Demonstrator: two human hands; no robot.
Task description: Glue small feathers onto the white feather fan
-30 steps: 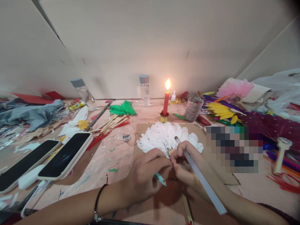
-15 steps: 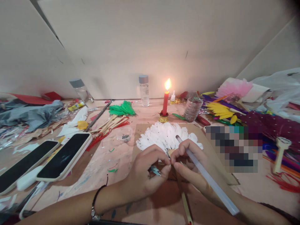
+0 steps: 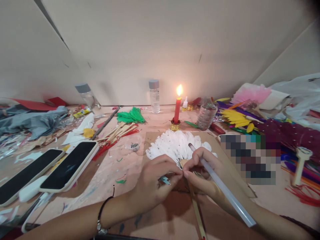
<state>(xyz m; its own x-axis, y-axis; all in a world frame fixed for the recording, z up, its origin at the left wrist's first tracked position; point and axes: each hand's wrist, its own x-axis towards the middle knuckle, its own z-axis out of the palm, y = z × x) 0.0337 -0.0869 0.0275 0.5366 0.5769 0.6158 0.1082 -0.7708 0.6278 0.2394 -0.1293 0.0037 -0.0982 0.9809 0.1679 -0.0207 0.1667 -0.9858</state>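
Head view: the left hand point(image 3: 152, 186) and right hand point(image 3: 203, 173) meet fingertip to fingertip at the base of the white feather fan point(image 3: 175, 145), mid-bench. The right hand also grips a translucent glue stick point(image 3: 222, 186), its long axis running from near right up-left toward the candle point(image 3: 177, 106). Two phones point(image 3: 50, 170) crowd the left; bare bench point(image 3: 112, 180) lies between them and the fan.

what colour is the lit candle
Red, with a gold holder; the candle shows in the head view, behind the white feather fan.
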